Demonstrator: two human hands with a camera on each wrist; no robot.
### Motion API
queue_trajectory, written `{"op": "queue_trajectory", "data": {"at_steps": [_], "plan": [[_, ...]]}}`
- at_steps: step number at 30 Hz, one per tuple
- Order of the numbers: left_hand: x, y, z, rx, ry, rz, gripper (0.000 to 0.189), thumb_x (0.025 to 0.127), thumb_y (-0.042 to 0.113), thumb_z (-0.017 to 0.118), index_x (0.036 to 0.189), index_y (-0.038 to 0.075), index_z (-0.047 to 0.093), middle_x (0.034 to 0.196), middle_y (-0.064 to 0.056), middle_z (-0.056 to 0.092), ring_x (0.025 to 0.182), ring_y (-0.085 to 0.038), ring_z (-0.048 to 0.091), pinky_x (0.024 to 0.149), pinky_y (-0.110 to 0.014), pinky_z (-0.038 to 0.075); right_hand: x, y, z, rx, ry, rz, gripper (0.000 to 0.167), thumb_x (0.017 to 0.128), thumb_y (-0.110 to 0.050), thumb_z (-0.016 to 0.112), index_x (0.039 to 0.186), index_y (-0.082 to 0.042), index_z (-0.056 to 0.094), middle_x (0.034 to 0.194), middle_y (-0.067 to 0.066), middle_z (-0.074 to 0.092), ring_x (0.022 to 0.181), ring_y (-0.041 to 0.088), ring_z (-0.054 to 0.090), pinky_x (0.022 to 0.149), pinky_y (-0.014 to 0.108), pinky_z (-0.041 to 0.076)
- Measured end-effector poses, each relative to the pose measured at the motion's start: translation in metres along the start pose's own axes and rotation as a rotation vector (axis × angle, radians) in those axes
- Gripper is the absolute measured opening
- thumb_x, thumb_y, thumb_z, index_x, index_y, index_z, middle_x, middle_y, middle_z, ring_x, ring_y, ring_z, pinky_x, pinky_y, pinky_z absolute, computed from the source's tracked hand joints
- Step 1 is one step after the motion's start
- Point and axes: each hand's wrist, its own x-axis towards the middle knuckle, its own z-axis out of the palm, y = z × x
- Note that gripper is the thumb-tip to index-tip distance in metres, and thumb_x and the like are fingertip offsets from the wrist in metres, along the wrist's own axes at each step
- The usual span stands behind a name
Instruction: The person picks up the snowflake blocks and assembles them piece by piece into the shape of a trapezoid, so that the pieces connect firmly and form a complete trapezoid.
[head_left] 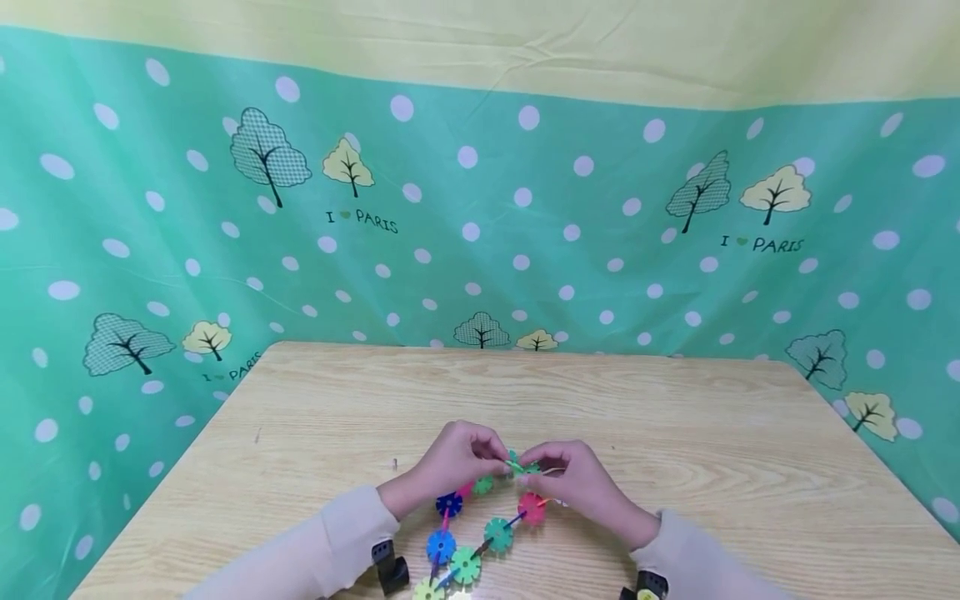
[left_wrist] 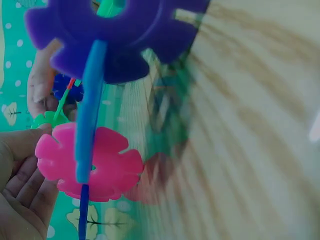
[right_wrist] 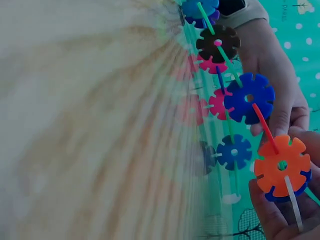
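Observation:
A chain of flower-shaped notched plastic discs joined by thin coloured sticks forms a loop on the table. At its far end my left hand (head_left: pixel 468 458) pinches a green notched disc (left_wrist: pixel 47 119) between thumb and fingers. Facing it, my right hand (head_left: pixel 572 477) pinches another notched disc at the same end; its fingers partly cover it. In the left wrist view a pink disc (left_wrist: pixel 120 162) is beside the left hand, with a purple disc (left_wrist: pixel 125 35) close to the camera. An orange disc (right_wrist: pixel 285 155) overlaps a blue one at the right fingers in the right wrist view.
The wooden table (head_left: pixel 337 408) reaches back to a green dotted curtain (head_left: pixel 480 192). The near part of the chain, with a blue disc (head_left: pixel 441 547) and a teal disc (head_left: pixel 498 535), lies between the forearms. A wrist camera (head_left: pixel 390 568) is strapped below the left sleeve.

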Motion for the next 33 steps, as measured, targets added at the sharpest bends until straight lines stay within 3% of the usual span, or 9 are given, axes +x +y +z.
{"op": "queue_trajectory", "data": {"at_steps": [6,12,17,20,26,33], "plan": [[0.001,-0.001,-0.002,-0.010,-0.006,-0.030,0.006,0.078,0.006,0.075,0.080,0.011,0.072,0.078,0.002,0.071,0.067,-0.007,0.065,0.063,-0.022,0.055,0.004,0.002,0.008,-0.004,0.043,0.002,0.017,0.082,-0.015,0.073,0.094,-0.003,0.072,0.090,0.010,0.070,0.070,0.008,0.059,0.061,0.020,0.051],[0.004,-0.003,-0.013,-0.077,-0.079,-0.093,0.008,0.078,0.004,0.074,0.086,0.006,0.071,0.085,-0.005,0.072,0.076,-0.010,0.068,0.071,-0.023,0.055,0.004,0.006,0.005,-0.052,0.043,0.022,0.014,0.081,-0.016,0.074,0.088,-0.005,0.073,0.081,0.005,0.069,0.064,0.006,0.054,0.057,0.019,0.048],[0.010,-0.010,-0.028,-0.135,-0.075,-0.178,0.014,0.080,0.001,0.071,0.094,-0.002,0.069,0.090,-0.013,0.071,0.080,-0.015,0.068,0.075,-0.025,0.055,0.001,0.008,-0.003,-0.059,0.051,0.045,0.014,0.081,-0.015,0.074,0.088,-0.004,0.073,0.081,0.006,0.068,0.064,0.007,0.054,0.057,0.020,0.048],[0.015,-0.017,-0.031,-0.154,-0.054,-0.264,0.021,0.080,0.001,0.071,0.100,-0.003,0.067,0.091,-0.011,0.071,0.080,-0.015,0.067,0.074,-0.026,0.055,0.000,0.008,-0.007,-0.050,0.034,0.063,0.016,0.081,-0.016,0.074,0.090,-0.003,0.072,0.080,0.007,0.067,0.064,0.008,0.054,0.056,0.020,0.047],[0.027,-0.027,-0.027,-0.196,-0.066,-0.393,0.031,0.082,0.008,0.071,0.110,-0.001,0.065,0.091,-0.007,0.070,0.077,-0.014,0.066,0.069,-0.028,0.056,0.001,0.008,-0.013,-0.054,0.025,0.086,0.015,0.081,-0.015,0.074,0.090,-0.003,0.072,0.079,0.008,0.066,0.063,0.009,0.055,0.055,0.021,0.048],[0.034,-0.027,-0.017,-0.261,-0.160,-0.442,0.029,0.084,0.011,0.068,0.111,0.001,0.066,0.091,-0.004,0.071,0.073,-0.009,0.063,0.064,-0.023,0.053,0.006,0.013,-0.018,-0.107,0.044,0.100,0.014,0.080,-0.016,0.075,0.090,-0.006,0.073,0.083,0.005,0.068,0.067,0.011,0.058,0.058,0.022,0.050]]}}
